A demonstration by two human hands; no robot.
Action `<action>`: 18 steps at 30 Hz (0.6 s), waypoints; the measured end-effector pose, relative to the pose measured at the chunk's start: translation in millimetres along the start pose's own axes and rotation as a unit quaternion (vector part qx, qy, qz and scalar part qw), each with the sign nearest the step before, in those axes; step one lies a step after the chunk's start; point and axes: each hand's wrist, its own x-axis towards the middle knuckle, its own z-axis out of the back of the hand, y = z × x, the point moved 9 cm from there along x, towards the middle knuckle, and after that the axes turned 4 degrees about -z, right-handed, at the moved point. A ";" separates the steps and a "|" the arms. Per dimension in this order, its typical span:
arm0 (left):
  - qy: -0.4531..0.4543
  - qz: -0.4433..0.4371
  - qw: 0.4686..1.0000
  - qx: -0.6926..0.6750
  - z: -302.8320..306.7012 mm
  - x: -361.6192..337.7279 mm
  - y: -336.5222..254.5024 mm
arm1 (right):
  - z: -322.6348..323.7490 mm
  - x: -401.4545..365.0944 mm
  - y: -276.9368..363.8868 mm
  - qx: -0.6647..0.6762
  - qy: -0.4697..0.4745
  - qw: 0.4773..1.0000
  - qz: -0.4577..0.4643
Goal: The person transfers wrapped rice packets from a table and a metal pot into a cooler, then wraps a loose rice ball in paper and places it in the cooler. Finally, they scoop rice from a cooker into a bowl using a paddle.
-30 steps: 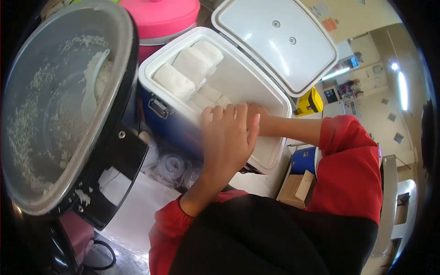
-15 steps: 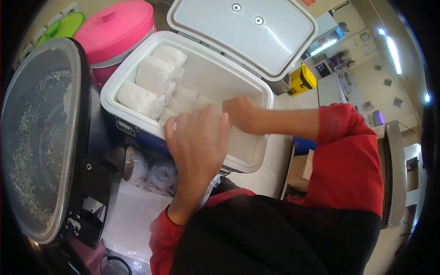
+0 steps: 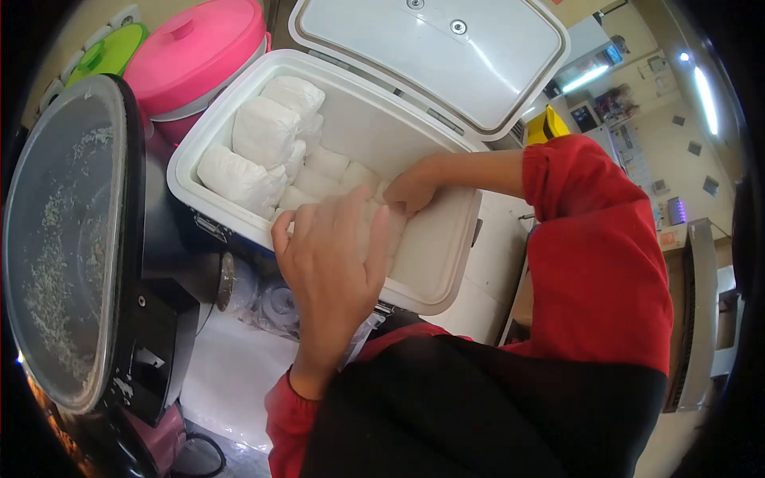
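A cooler box [image 3: 185, 151] with white inner walls stands with its lid [image 3: 422, 56] raised. White wrapped packets [image 3: 265, 131] are stacked at its left end, and more packets [image 3: 327, 163] lie in rows on the floor of the box. My right hand [image 3: 413, 185] reaches down inside, fingers curled against the right end of the rows; what they hold, if anything, is hidden. Over the near rim, my left hand [image 3: 331, 259] is open with its fingers apart and hides some of the packets behind it.
Left of the box, a large clear lid [image 3: 64, 247] with rice-like bits on it stands tilted up on a dark appliance. Behind are a pink lidded container [image 3: 195, 48] and a green lid [image 3: 107, 54]. Plastic-wrapped items [image 3: 275, 303] lie below the box.
My right hand has gone lower into the box, against the packet rows. My left hand has shifted slightly left. The view has tilted a little.
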 end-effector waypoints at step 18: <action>-0.057 0.010 0.998 -0.029 8.6 -3.5 4.4 | 66.8 -254.4 -2.7 0.265 -0.739 0.613 0.086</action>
